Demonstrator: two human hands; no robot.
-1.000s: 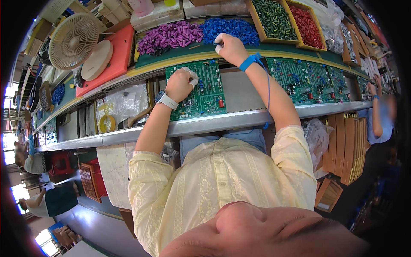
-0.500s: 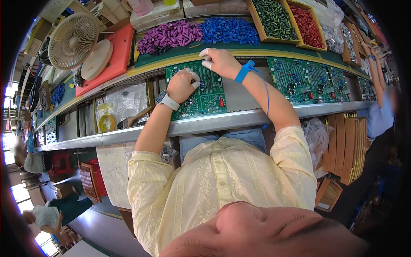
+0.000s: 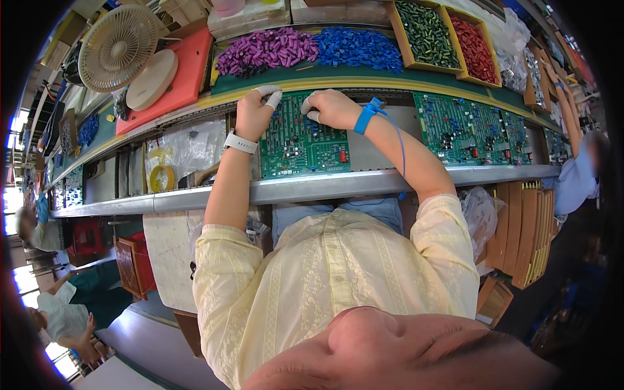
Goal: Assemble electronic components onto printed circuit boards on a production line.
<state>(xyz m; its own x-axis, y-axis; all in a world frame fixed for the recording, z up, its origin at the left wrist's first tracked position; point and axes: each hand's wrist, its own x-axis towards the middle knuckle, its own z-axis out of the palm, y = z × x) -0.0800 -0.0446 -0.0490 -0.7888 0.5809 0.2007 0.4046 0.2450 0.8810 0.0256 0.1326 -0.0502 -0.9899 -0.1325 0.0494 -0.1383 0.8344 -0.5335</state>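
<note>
A green circuit board (image 3: 305,153) set with small components lies on the rail in front of me. My right hand (image 3: 333,109), with white finger covers and a blue wrist strap (image 3: 368,117), bends over its upper part. Its thumb and fingertips are drawn together close to the board; whatever they grip is too small to see. At the board's upper left corner is my left hand (image 3: 255,114), also in white finger covers, a watch band (image 3: 240,142) on the wrist. Its thumb and forefinger come near each other, and I cannot make out anything between them.
Beyond the rail lie piles of purple parts (image 3: 266,49) and blue parts (image 3: 357,49). Boxes of green parts (image 3: 426,36) and red parts (image 3: 476,49) stand to their right. More circuit boards (image 3: 468,133) sit rightward; a fan (image 3: 118,49) and yellow tape roll (image 3: 161,177) are left.
My left hand has moved off the board's middle, left and away from me to its far corner. My right hand has come down closer to the board, its fingertips now over it.
</note>
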